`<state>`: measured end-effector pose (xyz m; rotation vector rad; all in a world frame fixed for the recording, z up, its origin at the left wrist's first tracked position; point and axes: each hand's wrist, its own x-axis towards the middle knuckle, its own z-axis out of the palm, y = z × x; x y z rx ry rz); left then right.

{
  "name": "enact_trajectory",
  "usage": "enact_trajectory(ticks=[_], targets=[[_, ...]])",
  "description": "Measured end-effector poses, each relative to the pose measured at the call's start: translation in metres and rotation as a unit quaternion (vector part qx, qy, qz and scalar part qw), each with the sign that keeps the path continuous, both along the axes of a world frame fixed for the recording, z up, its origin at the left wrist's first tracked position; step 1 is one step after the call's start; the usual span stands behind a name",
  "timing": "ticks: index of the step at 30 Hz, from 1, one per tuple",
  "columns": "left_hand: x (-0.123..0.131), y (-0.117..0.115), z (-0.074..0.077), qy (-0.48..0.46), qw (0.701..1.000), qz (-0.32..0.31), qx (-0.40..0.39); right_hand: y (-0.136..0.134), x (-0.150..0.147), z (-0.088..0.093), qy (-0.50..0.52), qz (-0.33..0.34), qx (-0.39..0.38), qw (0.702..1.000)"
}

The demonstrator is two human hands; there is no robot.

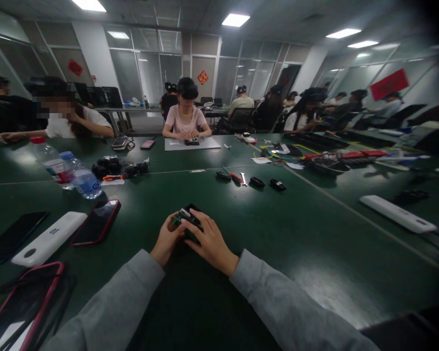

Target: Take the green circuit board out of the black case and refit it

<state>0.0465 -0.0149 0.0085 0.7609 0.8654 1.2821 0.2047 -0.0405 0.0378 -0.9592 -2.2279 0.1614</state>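
Both my hands rest on the dark green table (278, 229) in front of me, closed around a small black device (189, 217) with a green and silver part showing on top. My left hand (166, 242) grips its left side, thumb up against it. My right hand (209, 243) lies over its right side with fingers curled across the top. Grey sleeves cover both my forearms. Much of the device is hidden under my fingers.
A red-cased phone (96, 222), a white power bank (49, 239) and a black phone (12, 237) lie to the left. Two water bottles (75, 175) stand further back. Small tools and black parts (250, 180) lie ahead right. A white bar (397, 213) lies at right. People sit across the table.
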Motion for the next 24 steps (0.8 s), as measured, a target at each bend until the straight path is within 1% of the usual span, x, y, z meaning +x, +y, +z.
enact_trajectory(ticks=[3, 6, 8, 10, 12, 14, 17, 18, 20, 22, 24], targets=[[0.0, -0.002, 0.001, 0.004, 1.0, -0.002, 0.0, 0.003, 0.001, -0.004, 0.008, -0.018, -0.016, 1.0], [0.0, -0.003, 0.002, 0.005, 1.0, -0.008, 0.008, 0.004, 0.002, -0.007, 0.029, -0.014, -0.02, 0.999], [0.0, -0.004, 0.002, 0.001, 1.0, -0.006, 0.009, 0.004, 0.003, -0.007, 0.071, -0.011, -0.017, 0.997], [0.0, -0.004, 0.003, 0.001, 1.0, -0.01, 0.007, 0.003, 0.006, -0.003, 0.138, -0.027, -0.031, 0.99], [0.0, -0.005, 0.005, 0.013, 1.0, -0.019, 0.001, 0.006, 0.01, 0.004, 0.212, -0.063, -0.061, 0.973], [0.001, -0.005, 0.006, 0.032, 0.999, -0.021, 0.0, 0.012, 0.014, 0.009, 0.282, -0.107, -0.104, 0.948], [0.001, -0.005, 0.006, 0.075, 0.997, 0.0, 0.016, 0.024, 0.018, 0.011, 0.35, -0.159, -0.156, 0.91], [0.001, -0.005, 0.005, 0.095, 0.995, 0.008, 0.027, 0.027, 0.018, 0.01, 0.357, -0.172, -0.164, 0.903], [0.0, -0.005, 0.003, 0.137, 0.989, 0.027, 0.053, 0.032, 0.017, 0.007, 0.347, -0.197, -0.168, 0.901], [-0.001, -0.004, 0.0, 0.165, 0.982, 0.062, 0.072, 0.032, 0.014, 0.004, 0.325, -0.209, -0.166, 0.907], [-0.003, -0.002, -0.003, 0.175, 0.976, 0.101, 0.08, 0.03, 0.009, 0.004, 0.301, -0.203, -0.166, 0.917]])
